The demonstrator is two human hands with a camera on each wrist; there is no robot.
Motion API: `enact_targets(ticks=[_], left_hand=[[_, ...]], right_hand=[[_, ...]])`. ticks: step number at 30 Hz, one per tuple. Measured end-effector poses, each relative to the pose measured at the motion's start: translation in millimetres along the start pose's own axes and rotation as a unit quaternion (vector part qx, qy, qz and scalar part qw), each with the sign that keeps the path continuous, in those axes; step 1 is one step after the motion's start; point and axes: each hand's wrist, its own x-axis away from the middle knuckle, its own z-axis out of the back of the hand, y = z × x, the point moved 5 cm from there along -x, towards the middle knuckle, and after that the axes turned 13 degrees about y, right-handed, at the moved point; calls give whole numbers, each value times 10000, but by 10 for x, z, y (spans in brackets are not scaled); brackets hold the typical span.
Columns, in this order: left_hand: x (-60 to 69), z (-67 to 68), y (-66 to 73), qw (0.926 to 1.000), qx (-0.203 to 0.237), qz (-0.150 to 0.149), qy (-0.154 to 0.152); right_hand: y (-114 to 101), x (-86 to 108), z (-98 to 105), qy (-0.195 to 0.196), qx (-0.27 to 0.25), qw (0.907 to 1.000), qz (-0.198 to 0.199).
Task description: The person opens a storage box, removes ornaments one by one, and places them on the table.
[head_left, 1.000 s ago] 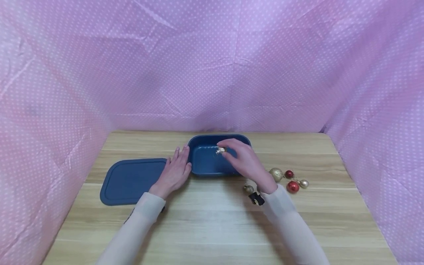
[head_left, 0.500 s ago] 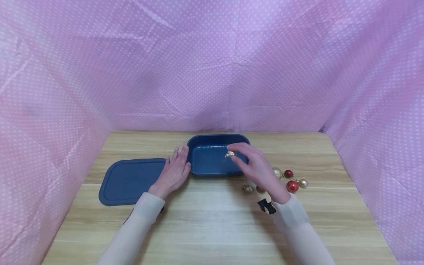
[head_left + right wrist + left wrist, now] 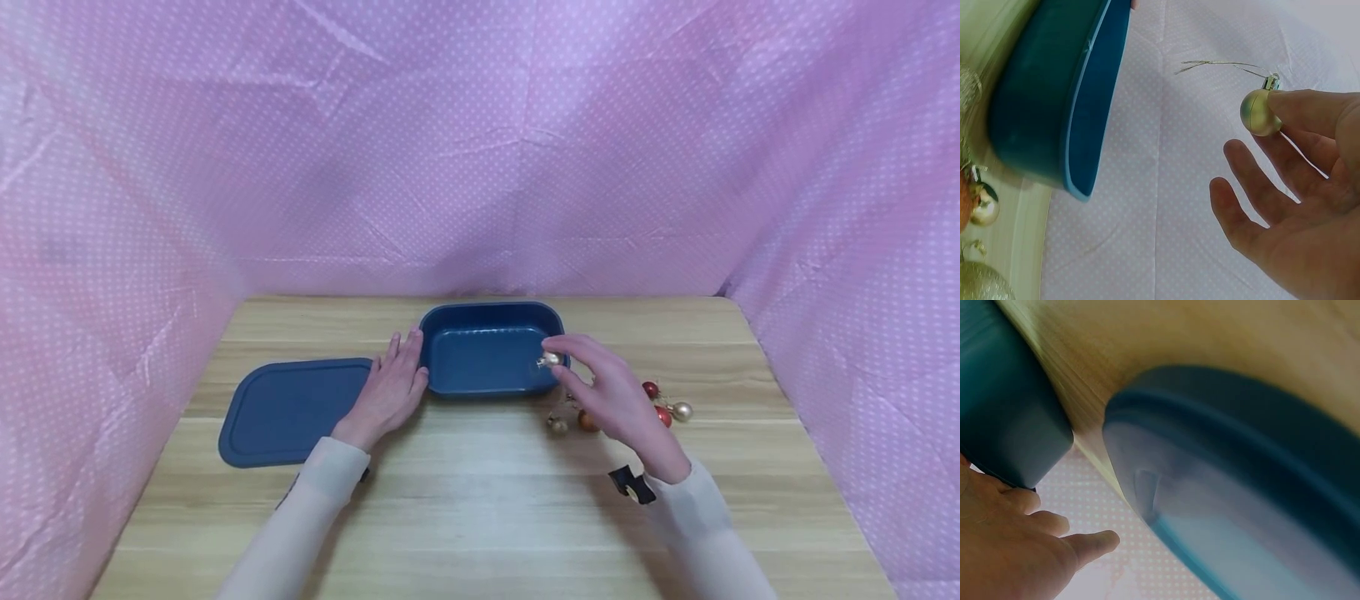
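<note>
My right hand [image 3: 618, 400] pinches a small gold Christmas bauble [image 3: 552, 359] between thumb and fingers, above the right rim of a dark blue box [image 3: 487, 392]. In the right wrist view the bauble [image 3: 1260, 114] shows its metal cap and a loop of thin gold string. The other fingers of that hand [image 3: 1297, 206] are spread apart. My left hand [image 3: 386, 393] lies with straight fingers against the box's left side. In the left wrist view those fingers [image 3: 1044, 520] are beside the box wall [image 3: 1016, 412]. No baubles are seen on the visible box floor.
The blue lid [image 3: 288, 417] lies flat left of the box, partly behind my left hand. Several gold and red baubles, among them a pale gold bauble [image 3: 682, 411] and a dark red bauble [image 3: 650, 389], rest on the wooden table [image 3: 465, 517]. Pink dotted cloth [image 3: 480, 167] surrounds the table.
My right hand has moved right and nearer to me, carrying the gold bauble from over the box's interior to its right rim. My left hand stays against the box.
</note>
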Motion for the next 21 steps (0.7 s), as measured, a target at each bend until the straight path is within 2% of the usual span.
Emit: enact_targets(ticks=[8, 21], left_hand=[[4, -5, 1, 10000, -39, -41, 59], [1, -9, 0, 9999, -33, -44, 88]], right_hand=[[72, 81, 167, 388, 214, 9985, 316], [186, 274, 338, 345, 544, 9974, 318]])
